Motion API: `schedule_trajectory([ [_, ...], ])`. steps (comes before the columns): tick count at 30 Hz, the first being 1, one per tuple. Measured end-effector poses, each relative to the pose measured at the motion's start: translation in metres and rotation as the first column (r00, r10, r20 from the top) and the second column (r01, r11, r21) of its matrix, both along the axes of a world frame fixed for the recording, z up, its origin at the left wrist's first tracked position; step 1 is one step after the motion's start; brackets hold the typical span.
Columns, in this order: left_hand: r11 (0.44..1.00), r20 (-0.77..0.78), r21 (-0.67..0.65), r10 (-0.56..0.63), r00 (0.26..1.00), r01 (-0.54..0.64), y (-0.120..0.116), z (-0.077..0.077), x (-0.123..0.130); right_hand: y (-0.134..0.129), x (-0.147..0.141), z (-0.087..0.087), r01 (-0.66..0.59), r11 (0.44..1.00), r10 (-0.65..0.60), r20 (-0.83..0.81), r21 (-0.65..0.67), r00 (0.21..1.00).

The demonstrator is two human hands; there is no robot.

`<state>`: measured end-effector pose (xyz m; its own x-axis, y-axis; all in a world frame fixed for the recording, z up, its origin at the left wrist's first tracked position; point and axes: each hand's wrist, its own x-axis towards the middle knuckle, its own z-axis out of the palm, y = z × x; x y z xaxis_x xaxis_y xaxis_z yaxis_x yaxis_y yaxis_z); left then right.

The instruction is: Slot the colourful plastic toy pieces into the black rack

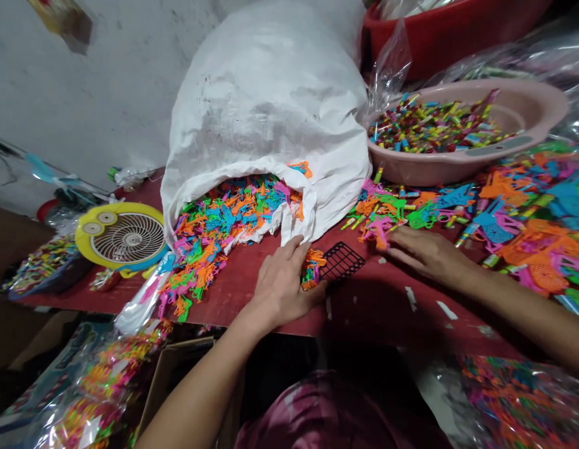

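My left hand [284,284] rests palm down on the red table, thumb apart from the fingers. It curves around a small heap of coloured plastic pieces [312,267] at the left end of a black grid tray [343,260]. The tray's right part shows bare squares; its left end is hidden. To the right, my right hand [425,252] lies low with its fingers stretched out. Its fingertips are beside a pink plastic piece [379,232], shaped like a toy pistol, at the edge of a mixed pile. Whether they touch it, I cannot tell.
A large white sack [271,106] spills coloured plastic pieces [214,224] toward the table's front. A yellow fan [130,237] stands left. At back right, a pink basin [462,159] holds small striped pieces. More toy pieces [542,231] cover the right side. A cardboard box [165,368] sits below.
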<state>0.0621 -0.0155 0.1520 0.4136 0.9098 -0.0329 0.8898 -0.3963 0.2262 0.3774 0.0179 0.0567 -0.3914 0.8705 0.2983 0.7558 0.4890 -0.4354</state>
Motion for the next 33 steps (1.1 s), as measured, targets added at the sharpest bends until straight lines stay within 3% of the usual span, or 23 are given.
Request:
schedule_trajectory([
  [2, 1.000, 0.000, -0.005, -0.002, 1.000, 0.002, 0.000, 0.001, 0.000, -0.013, -0.015, -0.005, 0.118, 0.986, -0.143, -0.224, -0.122, 0.964],
  [4, 1.000, -0.002, -0.007, -0.009, 1.000, 0.009, -0.001, 0.003, 0.000, -0.027, -0.036, -0.012, 0.183, 0.925, -0.311, -0.390, -0.332, 0.867],
  [6, 1.000, -0.010, -0.005, -0.013, 1.000, 0.013, -0.001, 0.003, 0.000, -0.040, -0.060, -0.017, 0.156, 0.885, -0.354, -0.415, -0.439, 0.838],
  [9, 1.000, -0.020, 0.004, -0.016, 1.000, 0.017, -0.001, 0.003, 0.000, -0.053, -0.092, -0.017, 0.117, 0.866, -0.371, -0.468, -0.486, 0.802],
  [14, 1.000, -0.013, 0.006, -0.006, 1.000, 0.006, -0.001, 0.002, 0.001, -0.058, -0.118, -0.018, 0.004, 0.893, -0.300, -0.589, -0.449, 0.750],
  [20, 1.000, -0.012, -0.006, -0.005, 1.000, 0.005, -0.001, 0.002, 0.001, -0.059, -0.131, -0.042, -0.082, 0.957, -0.147, -0.709, -0.277, 0.689],
  [24, 1.000, -0.003, -0.007, -0.011, 1.000, 0.011, 0.000, 0.002, 0.001, -0.058, -0.133, -0.043, -0.117, 0.972, -0.041, -0.640, -0.202, 0.768],
  [30, 0.999, 0.029, 0.046, -0.029, 0.999, 0.027, 0.000, -0.001, -0.001, -0.057, -0.139, -0.025, -0.109, 0.985, 0.029, -0.486, -0.137, 0.873],
  [33, 0.978, 0.116, 0.155, -0.161, 0.980, 0.142, 0.002, -0.002, -0.006, -0.056, -0.144, -0.021, -0.110, 0.984, 0.033, -0.470, -0.137, 0.882],
])
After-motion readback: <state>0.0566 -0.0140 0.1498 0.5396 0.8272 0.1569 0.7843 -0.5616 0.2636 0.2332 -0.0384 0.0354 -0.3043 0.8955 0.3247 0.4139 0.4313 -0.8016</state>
